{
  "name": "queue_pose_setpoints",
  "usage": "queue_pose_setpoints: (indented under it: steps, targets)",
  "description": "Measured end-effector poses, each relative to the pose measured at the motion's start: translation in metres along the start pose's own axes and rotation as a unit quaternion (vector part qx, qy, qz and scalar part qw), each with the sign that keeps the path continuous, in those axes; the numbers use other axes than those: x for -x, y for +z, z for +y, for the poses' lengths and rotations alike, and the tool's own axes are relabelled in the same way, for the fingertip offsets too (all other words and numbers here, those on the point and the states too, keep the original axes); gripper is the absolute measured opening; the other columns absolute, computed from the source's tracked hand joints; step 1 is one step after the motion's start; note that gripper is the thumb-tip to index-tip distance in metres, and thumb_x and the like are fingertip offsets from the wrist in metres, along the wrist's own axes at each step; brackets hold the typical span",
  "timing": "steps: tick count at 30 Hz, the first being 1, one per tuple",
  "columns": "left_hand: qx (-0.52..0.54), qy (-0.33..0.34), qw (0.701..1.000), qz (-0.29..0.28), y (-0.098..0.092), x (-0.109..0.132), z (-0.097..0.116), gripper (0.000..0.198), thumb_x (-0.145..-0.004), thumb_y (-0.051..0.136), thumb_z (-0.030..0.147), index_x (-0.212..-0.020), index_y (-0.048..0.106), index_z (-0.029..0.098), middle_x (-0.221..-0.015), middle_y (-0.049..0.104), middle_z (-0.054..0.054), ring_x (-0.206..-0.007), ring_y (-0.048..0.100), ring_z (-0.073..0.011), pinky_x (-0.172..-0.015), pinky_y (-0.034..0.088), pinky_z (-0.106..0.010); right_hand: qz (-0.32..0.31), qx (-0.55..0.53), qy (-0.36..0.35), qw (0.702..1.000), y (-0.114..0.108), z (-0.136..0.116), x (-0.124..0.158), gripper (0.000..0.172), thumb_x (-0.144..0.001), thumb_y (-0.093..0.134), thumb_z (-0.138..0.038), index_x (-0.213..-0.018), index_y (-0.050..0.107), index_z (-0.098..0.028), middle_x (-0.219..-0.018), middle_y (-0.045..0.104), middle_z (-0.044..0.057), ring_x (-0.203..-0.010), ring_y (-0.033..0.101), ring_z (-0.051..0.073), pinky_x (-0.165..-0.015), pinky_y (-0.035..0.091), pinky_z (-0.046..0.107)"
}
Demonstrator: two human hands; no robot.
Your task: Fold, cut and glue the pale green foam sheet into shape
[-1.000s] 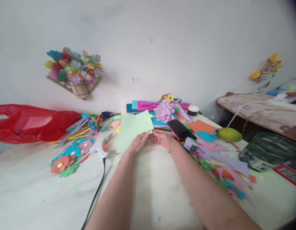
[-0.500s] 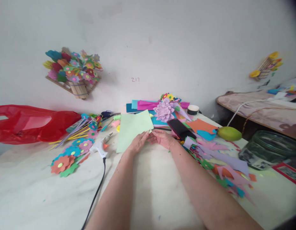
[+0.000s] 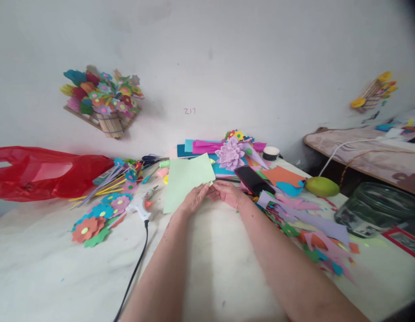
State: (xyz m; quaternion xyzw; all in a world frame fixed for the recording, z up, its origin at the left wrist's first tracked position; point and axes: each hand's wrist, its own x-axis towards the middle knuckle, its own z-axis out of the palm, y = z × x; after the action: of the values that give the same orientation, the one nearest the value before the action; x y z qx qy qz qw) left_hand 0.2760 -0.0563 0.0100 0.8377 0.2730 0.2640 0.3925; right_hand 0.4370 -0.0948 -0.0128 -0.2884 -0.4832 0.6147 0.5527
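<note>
A pale green sheet of paper [image 3: 186,179] lies tilted on the white table [image 3: 46,268], its near right corner held between both hands. My left hand [image 3: 193,199] pinches the sheet's lower edge with fingers closed. My right hand [image 3: 227,193] meets it at the same corner, fingers curled onto the paper. Both forearms reach in from the bottom of the view.
A glue gun [image 3: 142,205] with a black cord lies left of the sheet, beside paper flowers [image 3: 93,221] and sticks. A phone [image 3: 253,180], a purple flower [image 3: 230,154], coloured paper scraps [image 3: 314,232], a green fruit [image 3: 322,187] and a red bag [image 3: 42,172] surround it.
</note>
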Motion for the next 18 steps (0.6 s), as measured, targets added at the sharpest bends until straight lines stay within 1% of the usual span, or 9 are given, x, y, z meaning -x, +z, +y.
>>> queue_pose_setpoints:
  steps: [10, 13, 18]
  targets:
    - [-0.002, -0.002, 1.000, 0.000, -0.0003, 0.0003, -0.0002, 0.052, -0.083, 0.024, 0.050, -0.111, 0.053, 0.016, -0.118, 0.053, -0.003, -0.111, 0.045, -0.0177, -0.099, 0.029, -0.031, 0.005, 0.004, 0.002, 1.000, 0.0006, 0.0001, 0.0000, 0.022, -0.072, 0.059, -0.031, -0.085, 0.059, -0.014, -0.083, 0.065, 0.008, -0.072, 0.062, 0.018, -0.062, 0.049, 0.030]
    - [0.001, -0.001, 1.000, 0.002, 0.0002, 0.0001, -0.0011, 0.052, -0.083, 0.024, 0.050, -0.110, 0.054, 0.016, -0.117, 0.054, -0.003, -0.110, 0.046, -0.0178, -0.099, 0.029, -0.030, 0.012, 0.006, 0.002, 1.000, 0.0011, 0.0001, 0.0000, 0.022, -0.072, 0.059, -0.031, -0.085, 0.059, -0.014, -0.084, 0.065, 0.009, -0.072, 0.063, 0.018, -0.061, 0.049, 0.030]
    - [-0.008, 0.004, 1.000, 0.010, 0.0012, 0.0005, -0.0009, 0.052, -0.083, 0.025, 0.050, -0.113, 0.052, 0.018, -0.121, 0.051, -0.003, -0.113, 0.044, -0.0174, -0.099, 0.028, -0.029, 0.037, 0.015, 0.008, 0.999, 0.0026, -0.0011, -0.0002, 0.021, -0.069, 0.060, -0.029, -0.084, 0.059, -0.014, -0.080, 0.065, 0.008, -0.069, 0.063, 0.018, -0.058, 0.049, 0.030]
